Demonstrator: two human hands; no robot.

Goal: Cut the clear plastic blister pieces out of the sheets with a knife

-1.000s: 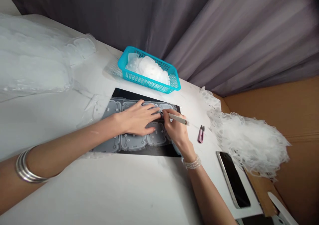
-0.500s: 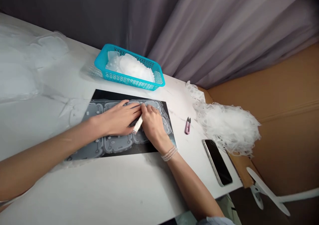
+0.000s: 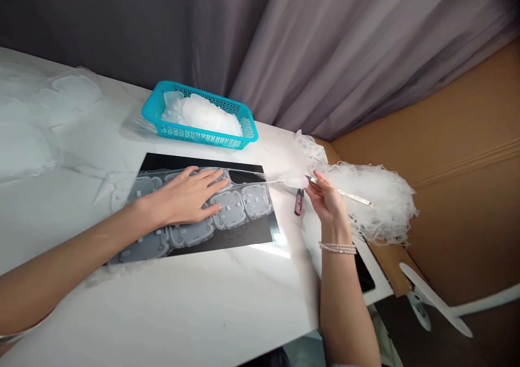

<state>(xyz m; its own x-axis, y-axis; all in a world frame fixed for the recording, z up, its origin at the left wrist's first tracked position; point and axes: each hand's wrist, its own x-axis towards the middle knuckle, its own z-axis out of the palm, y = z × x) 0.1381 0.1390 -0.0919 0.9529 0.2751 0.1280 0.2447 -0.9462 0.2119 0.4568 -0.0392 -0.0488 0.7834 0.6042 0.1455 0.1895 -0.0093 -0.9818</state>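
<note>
My left hand lies flat with fingers spread, pressing on a translucent plastic sheet of moulded rounded panels. The sheet rests on a black mat. My right hand is closed, to the right of the mat. It holds a slim white-handled craft knife, its dark tip pointing left. Its fingertips also pinch a thin clear plastic piece, stretched toward the sheet's right end. An opening in the sheet shows black mat beside my left fingertips.
A blue basket with white plastic pieces stands behind the mat. Pink thread snips lie below the pinched piece. A heap of plastic scraps sits at the right, above a partly hidden phone. More plastic sheets lie at left.
My right hand has moved right, off the sheet, drawing a plastic piece with it and still holding the knife. An opening now shows in the sheet. My left hand stays on the sheet.
</note>
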